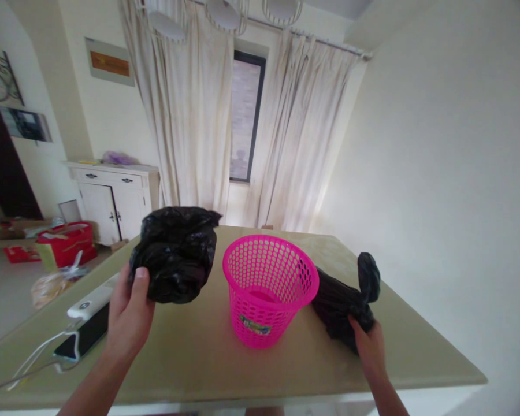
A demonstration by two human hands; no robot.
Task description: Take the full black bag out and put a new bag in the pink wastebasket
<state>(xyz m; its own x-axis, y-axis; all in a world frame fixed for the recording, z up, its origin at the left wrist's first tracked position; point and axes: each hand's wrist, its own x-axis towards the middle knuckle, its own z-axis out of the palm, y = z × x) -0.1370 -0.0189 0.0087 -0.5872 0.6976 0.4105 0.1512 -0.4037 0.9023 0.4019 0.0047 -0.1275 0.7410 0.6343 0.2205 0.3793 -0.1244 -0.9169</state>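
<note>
My left hand (132,312) is closed on a crumpled black plastic bag (175,254), raised above the table left of the basket. To the right, my right hand (370,346) grips another bunched black plastic bag (340,300), which lies on the table with one end sticking up. Between the two hands a pink perforated plastic basket (260,323) stands upright, its open top facing up and a small label on its front. Part of the right-hand bag is hidden behind the basket.
On the table (190,358), a white power strip (91,300) and a dark phone (89,335) with white cables (39,355) lie at the left. A white cabinet (112,196) stands beyond, with red bags (67,242) on the floor. A wall (437,202) rises along the right.
</note>
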